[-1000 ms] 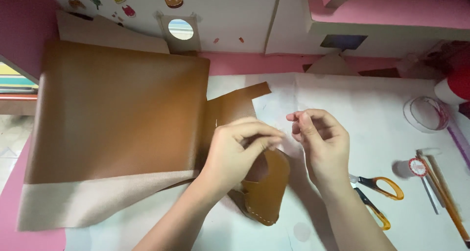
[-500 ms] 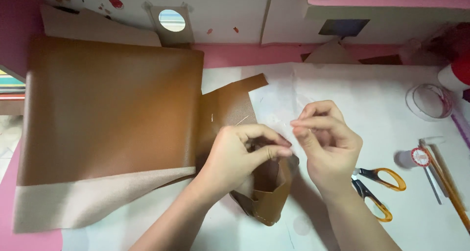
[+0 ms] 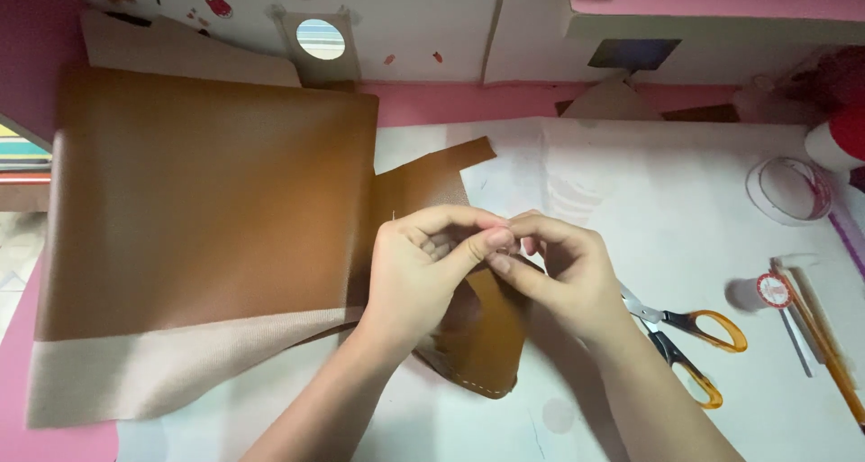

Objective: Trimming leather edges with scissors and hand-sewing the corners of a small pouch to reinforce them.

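My left hand and my right hand meet fingertip to fingertip over a small brown leather piece with a row of stitch holes along its lower edge. Both hands pinch at the piece's upper edge; what sits between the fingertips is too small to tell, possibly a needle and thread. A large brown leather sheet with a beige underside lies to the left, touching my left wrist. A brown leather offcut lies just above my hands.
Orange-handled scissors lie right of my right hand. A clear round lid, a small red-and-white round object and long thin tools sit at the right. A white paper sheet covers the pink table; a cardboard toy house stands behind.
My hands have come together; the right hand moved left until its fingertips met the left hand's over the small leather piece. The view shifted slightly.
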